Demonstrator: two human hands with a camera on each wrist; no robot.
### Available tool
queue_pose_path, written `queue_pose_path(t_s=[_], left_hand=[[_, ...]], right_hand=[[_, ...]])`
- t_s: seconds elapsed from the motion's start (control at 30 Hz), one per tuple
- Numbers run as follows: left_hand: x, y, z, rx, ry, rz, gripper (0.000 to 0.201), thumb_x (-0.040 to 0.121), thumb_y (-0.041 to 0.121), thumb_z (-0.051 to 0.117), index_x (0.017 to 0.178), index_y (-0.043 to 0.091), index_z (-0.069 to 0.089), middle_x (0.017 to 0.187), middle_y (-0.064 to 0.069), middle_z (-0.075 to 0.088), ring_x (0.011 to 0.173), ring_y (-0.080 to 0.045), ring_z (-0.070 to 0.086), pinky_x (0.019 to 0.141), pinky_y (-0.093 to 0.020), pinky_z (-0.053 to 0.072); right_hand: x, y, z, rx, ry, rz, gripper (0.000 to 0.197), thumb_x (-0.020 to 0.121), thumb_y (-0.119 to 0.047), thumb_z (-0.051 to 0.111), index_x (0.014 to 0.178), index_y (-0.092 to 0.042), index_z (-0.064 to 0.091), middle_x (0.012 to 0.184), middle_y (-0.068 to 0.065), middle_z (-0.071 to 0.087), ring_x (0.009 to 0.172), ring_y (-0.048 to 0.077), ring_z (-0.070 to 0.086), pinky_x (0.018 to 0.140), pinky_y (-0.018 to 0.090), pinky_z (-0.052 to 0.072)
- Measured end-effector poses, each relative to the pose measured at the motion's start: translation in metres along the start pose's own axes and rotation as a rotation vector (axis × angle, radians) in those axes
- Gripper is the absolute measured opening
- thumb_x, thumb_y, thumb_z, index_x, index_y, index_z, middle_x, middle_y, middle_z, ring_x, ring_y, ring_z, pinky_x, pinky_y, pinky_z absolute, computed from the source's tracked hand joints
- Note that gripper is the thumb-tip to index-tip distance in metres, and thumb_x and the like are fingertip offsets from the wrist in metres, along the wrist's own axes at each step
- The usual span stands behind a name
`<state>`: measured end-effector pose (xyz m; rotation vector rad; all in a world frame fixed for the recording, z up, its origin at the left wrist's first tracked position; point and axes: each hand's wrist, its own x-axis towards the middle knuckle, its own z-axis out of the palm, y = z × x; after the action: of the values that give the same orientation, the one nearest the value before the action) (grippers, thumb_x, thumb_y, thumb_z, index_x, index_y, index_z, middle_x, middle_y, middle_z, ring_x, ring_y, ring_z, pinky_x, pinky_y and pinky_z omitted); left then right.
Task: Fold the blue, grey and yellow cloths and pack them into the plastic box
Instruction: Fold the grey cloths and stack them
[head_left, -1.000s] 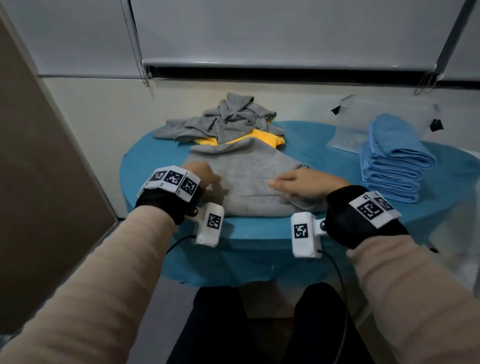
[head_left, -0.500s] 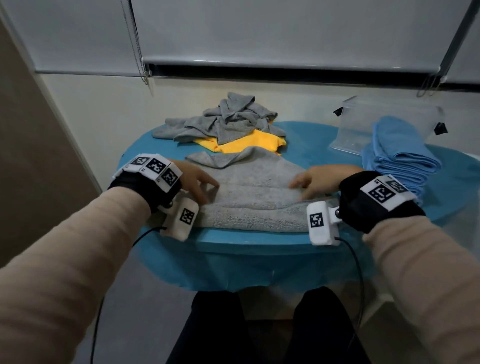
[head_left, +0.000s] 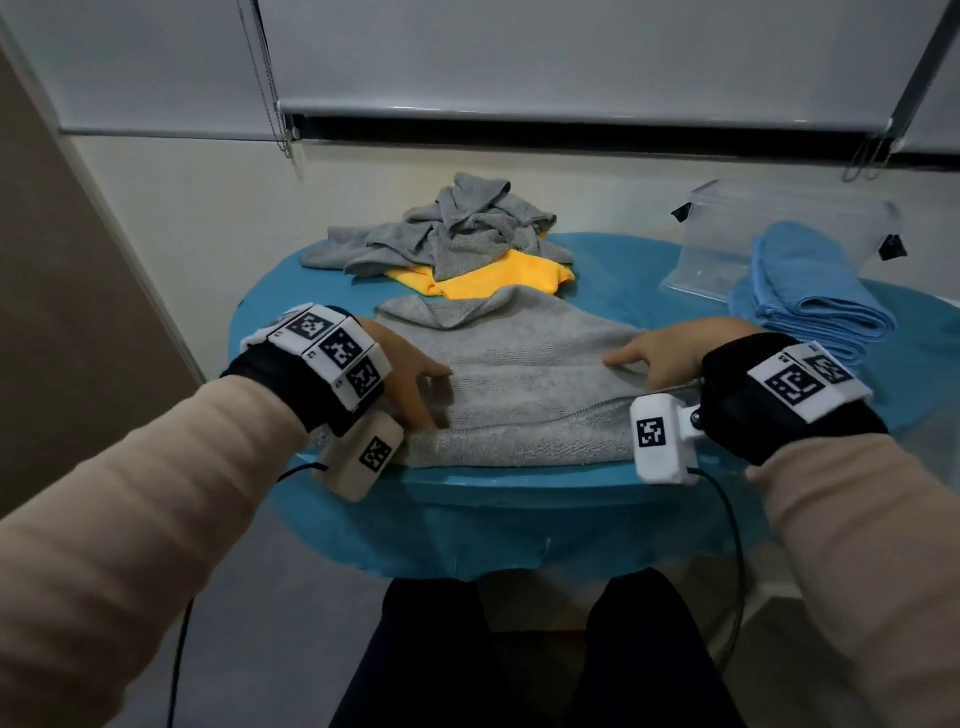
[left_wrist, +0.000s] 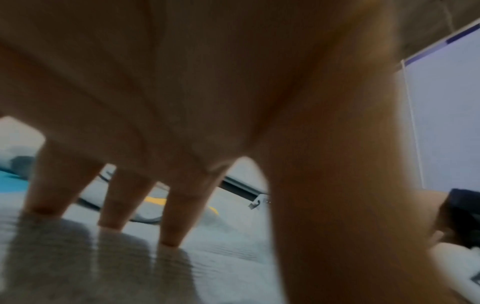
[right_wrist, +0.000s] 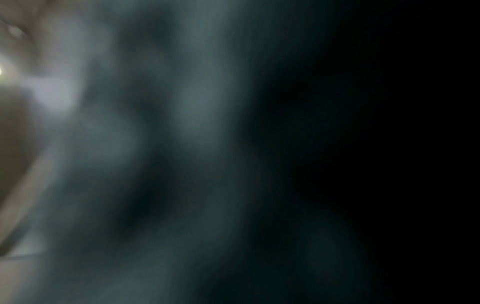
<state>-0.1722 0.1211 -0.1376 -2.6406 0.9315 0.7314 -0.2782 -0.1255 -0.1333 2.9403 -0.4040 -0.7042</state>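
A grey cloth (head_left: 524, 384) lies half-folded at the table's (head_left: 597, 499) near edge. The left hand (head_left: 410, 371) presses spread fingers (left_wrist: 179, 216) on its left end; the right hand (head_left: 660, 351) lies flat on its right end. Behind it lie a yellow cloth (head_left: 498, 275) under crumpled grey cloths (head_left: 462, 228). Folded blue cloths (head_left: 810, 291) stack before the plastic box (head_left: 727, 234) at the far right edge

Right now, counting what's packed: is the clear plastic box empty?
Cannot tell: clear plastic box interior looks bare, partly hidden by folded blue cloths.
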Motion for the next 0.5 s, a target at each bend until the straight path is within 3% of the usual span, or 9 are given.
queue_pose_path(t_s=[0.1,0.17,0.2,0.27,0.33,0.4,0.5], left_hand=[[-0.014,0.009,0.003,0.039,0.088,0.037,0.089,0.072,0.06,0.067,0.146,0.028,0.029,0.143,-0.002,0.039,0.129,-0.021,0.04,0.099,-0.032,0.035],[-0.021,0.012,0.005,0.069,0.131,0.038,0.087,0.067,0.062,0.07,0.142,0.031,0.036,0.134,-0.002,0.041,0.119,-0.021,0.044,0.09,-0.03,0.038],[-0.023,0.013,0.005,0.072,0.136,0.043,0.087,0.068,0.06,0.071,0.142,0.032,0.035,0.133,-0.002,0.042,0.114,-0.019,0.045,0.088,-0.029,0.037],[-0.028,0.017,0.008,0.045,0.106,0.074,0.082,0.074,0.051,0.071,0.144,0.03,0.033,0.133,-0.001,0.046,0.1,-0.011,0.043,0.08,-0.021,0.038],[-0.033,0.021,0.01,0.013,0.053,0.087,0.081,0.078,0.043,0.07,0.146,0.031,0.028,0.135,0.0,0.046,0.093,-0.007,0.039,0.061,-0.011,0.038],[-0.041,0.022,0.011,0.01,0.026,0.08,0.086,0.077,0.043,0.071,0.148,0.032,0.022,0.139,0.0,0.043,0.094,-0.007,0.039,0.052,-0.008,0.033],[-0.047,0.022,0.013,-0.016,-0.02,0.092,0.089,0.075,0.043,0.072,0.148,0.035,0.02,0.139,0.001,0.045,0.101,-0.008,0.041,0.055,-0.009,0.033]], right_hand=[[-0.009,-0.005,0.003,0.13,0.157,-0.011,0.074,0.079,-0.029,0.073,0.143,-0.029,0.037,0.149,0.003,0.036,0.134,0.026,0.037,0.11,0.039,0.032],[-0.012,-0.01,0.006,0.155,0.297,-0.006,0.06,0.073,-0.031,0.078,0.127,-0.032,0.054,0.122,0.005,0.053,0.121,0.029,0.047,0.101,0.038,0.04],[-0.014,-0.012,0.007,0.185,0.336,-0.017,0.051,0.072,-0.03,0.078,0.12,-0.031,0.059,0.107,0.003,0.054,0.113,0.027,0.051,0.093,0.033,0.042],[-0.021,-0.016,0.013,0.29,0.244,-0.079,0.04,0.077,-0.023,0.075,0.115,-0.025,0.063,0.095,0.0,0.056,0.09,0.019,0.056,0.078,0.027,0.044],[-0.028,-0.017,0.02,0.354,0.073,-0.135,0.045,0.079,-0.024,0.074,0.122,-0.028,0.061,0.096,0.0,0.065,0.079,0.014,0.057,0.082,0.032,0.049],[-0.037,-0.016,0.024,0.374,0.025,-0.161,0.06,0.077,-0.031,0.076,0.131,-0.035,0.051,0.102,0.001,0.068,0.083,0.014,0.061,0.087,0.034,0.049],[-0.051,-0.017,0.027,0.354,-0.014,-0.185,0.079,0.073,-0.038,0.077,0.141,-0.039,0.036,0.109,-0.004,0.063,0.098,0.013,0.059,0.095,0.028,0.043]])
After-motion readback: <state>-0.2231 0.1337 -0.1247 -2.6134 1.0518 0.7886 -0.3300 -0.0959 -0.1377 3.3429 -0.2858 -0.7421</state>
